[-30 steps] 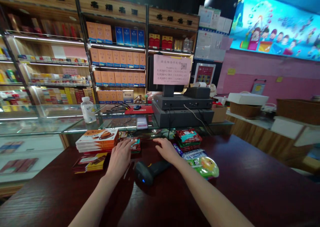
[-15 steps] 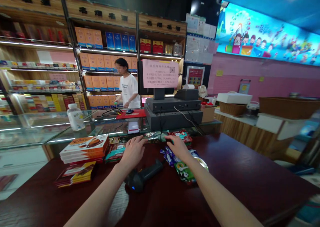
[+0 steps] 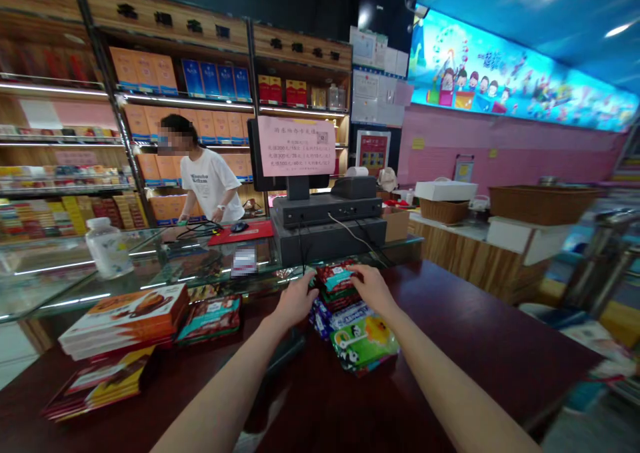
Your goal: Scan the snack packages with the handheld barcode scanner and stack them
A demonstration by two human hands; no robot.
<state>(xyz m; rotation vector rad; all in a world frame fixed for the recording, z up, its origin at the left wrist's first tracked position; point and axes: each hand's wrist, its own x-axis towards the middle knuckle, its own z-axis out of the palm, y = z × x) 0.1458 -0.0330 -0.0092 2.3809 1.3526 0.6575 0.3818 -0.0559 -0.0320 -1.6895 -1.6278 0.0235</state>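
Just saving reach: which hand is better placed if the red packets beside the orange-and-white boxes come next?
Likely the left hand: it is nearer those red packets, while the right hand is beyond the other red stack.

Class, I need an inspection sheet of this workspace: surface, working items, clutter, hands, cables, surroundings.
Surface: glossy reddish-brown tabletop
Job's things: stack of red-and-teal packets; green panda packet and blue packets nearer the wearer
Clutter: orange-and-white boxes, red-and-yellow packets and second red-and-teal pile at left; barcode scanner, partly hidden
Hands: left hand and right hand flank the stack; firmness of grip unclear
Cables: white cable and black cable at the cash register
Surroundings: person in white T-shirt behind glass counter
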